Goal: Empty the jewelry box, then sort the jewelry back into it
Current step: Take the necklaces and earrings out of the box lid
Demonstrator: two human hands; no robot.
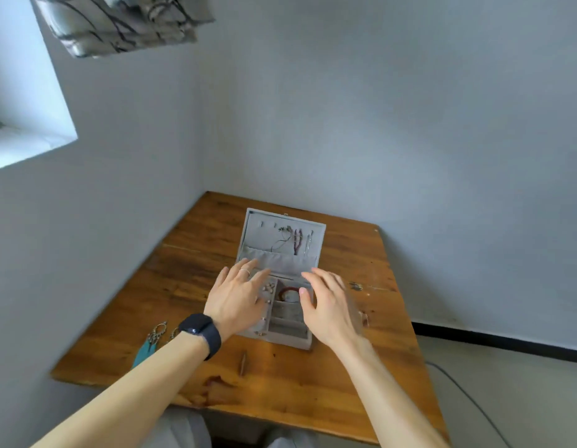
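Observation:
A grey jewelry box (280, 337) lies open in the middle of the wooden table (280, 383). Its raised lid (258, 237) holds hanging necklaces (295, 239) above a fabric pocket. In the tray a red bracelet (285, 291) lies in a compartment, and small pale pieces (268, 288) sit beside it. My left hand (237, 297), with a ring and a black watch on the wrist, hovers flat over the box's left side. My right hand (327, 302) hovers over the right side, fingers spread, thumb near the bracelet. Neither hand holds anything.
Dangling earrings with teal parts (154, 337) lie on the table at the front left. A small dark piece (355, 286) lies to the right of the box, and a thin stick-like item (243, 362) in front of it. Walls close in at the left and back.

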